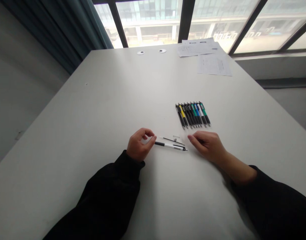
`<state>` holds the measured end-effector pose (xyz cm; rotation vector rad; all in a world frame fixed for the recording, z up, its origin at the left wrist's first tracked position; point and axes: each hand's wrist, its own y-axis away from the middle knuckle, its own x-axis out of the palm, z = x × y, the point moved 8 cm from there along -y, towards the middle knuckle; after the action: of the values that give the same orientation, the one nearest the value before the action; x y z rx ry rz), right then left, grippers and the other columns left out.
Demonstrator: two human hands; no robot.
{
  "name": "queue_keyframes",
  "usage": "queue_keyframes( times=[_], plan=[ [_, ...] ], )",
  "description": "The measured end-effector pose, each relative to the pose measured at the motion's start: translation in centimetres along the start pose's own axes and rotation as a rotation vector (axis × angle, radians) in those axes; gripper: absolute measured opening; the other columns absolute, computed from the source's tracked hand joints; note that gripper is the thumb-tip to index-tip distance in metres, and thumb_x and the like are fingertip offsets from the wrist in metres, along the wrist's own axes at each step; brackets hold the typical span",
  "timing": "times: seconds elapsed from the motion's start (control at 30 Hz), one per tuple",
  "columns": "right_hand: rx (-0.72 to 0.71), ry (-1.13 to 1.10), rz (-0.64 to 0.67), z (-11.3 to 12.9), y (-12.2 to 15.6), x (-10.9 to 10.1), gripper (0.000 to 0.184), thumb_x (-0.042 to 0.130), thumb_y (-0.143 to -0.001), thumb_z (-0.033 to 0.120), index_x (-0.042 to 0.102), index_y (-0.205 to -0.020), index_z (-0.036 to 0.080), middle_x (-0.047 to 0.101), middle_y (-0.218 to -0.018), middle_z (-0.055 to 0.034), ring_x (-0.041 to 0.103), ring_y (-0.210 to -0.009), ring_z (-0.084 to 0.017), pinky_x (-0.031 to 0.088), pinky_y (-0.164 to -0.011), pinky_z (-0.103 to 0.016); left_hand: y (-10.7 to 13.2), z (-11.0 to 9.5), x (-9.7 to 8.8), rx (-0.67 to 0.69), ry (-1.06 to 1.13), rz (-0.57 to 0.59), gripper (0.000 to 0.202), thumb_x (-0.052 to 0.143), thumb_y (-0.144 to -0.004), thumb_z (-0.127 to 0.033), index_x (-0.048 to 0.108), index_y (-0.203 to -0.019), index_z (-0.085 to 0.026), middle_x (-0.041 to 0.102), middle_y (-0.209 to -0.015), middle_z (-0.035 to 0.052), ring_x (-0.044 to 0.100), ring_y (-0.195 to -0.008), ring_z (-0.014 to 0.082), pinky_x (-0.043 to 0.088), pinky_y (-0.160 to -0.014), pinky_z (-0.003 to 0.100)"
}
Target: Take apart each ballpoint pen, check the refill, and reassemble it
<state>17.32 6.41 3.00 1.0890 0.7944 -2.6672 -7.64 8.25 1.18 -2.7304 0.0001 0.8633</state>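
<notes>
My left hand (141,144) is closed in a pinch at the black-grip end of a white click pen (169,145). The fingers hide that end, and the clip and push button point right. Just beyond the pen lies a thin dark refill (171,140), with a small metallic piece (175,140) and a short clear piece (176,136) beside it. To the right of these parts is my right hand (206,144), closed with thumb and fingertips together. What it holds, if anything, is hidden.
A tight row of click pens (193,115) in several colours lies beyond my right hand. Papers (205,55) rest at the far right of the white table (105,100). Two white oval pieces (162,51) sit along the far edge by the window.
</notes>
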Motion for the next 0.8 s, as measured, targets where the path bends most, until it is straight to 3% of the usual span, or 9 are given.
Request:
queue_keyframes(
  times=[0.33,0.5,0.63,0.8],
  plan=[
    [-0.003,-0.008,0.064,0.0,0.2,0.5,0.040,0.055,-0.096,0.027,0.046,-0.059,0.019,0.040,-0.054,0.0034,0.035,-0.049,-0.010,0.030,-0.051,-0.026,-0.1,0.1,0.2,0.026,-0.033,0.026,0.003,0.063,-0.080,-0.020,0.064,-0.083,-0.019,0.066,-0.077,0.0011,0.056,-0.068,0.0149,0.049,-0.068,0.029],
    [-0.080,-0.060,0.226,0.8,0.5,1.3,0.027,0.059,-0.093,0.027,0.059,-0.068,0.018,0.051,-0.058,0.0014,0.040,-0.049,-0.010,0.031,-0.050,-0.024,-0.5,-0.6,0.4,0.250,-0.057,0.242,0.007,0.064,-0.080,-0.017,0.066,-0.086,-0.017,0.066,-0.083,0.0038,0.056,-0.071,0.0145,0.049,-0.066,0.027],
    [-0.125,-0.044,0.302,1.1,0.7,1.6,0.021,0.063,-0.091,0.031,0.063,-0.075,0.017,0.055,-0.060,0.0006,0.043,-0.049,-0.010,0.032,-0.051,-0.024,-1.1,0.2,-0.7,0.259,-0.075,0.225,0.006,0.063,-0.078,-0.015,0.066,-0.083,-0.016,0.066,-0.083,0.0044,0.056,-0.069,0.0140,0.048,-0.064,0.026],
    [-0.140,-0.029,0.347,1.0,0.7,1.8,0.021,0.066,-0.089,0.035,0.064,-0.077,0.017,0.057,-0.061,0.0004,0.046,-0.052,-0.011,0.033,-0.053,-0.024,-1.0,0.6,-0.6,0.242,-0.087,0.229,0.015,0.058,-0.074,-0.008,0.067,-0.082,-0.016,0.066,-0.084,0.0042,0.056,-0.068,0.0135,0.048,-0.065,0.026]
  ],
)
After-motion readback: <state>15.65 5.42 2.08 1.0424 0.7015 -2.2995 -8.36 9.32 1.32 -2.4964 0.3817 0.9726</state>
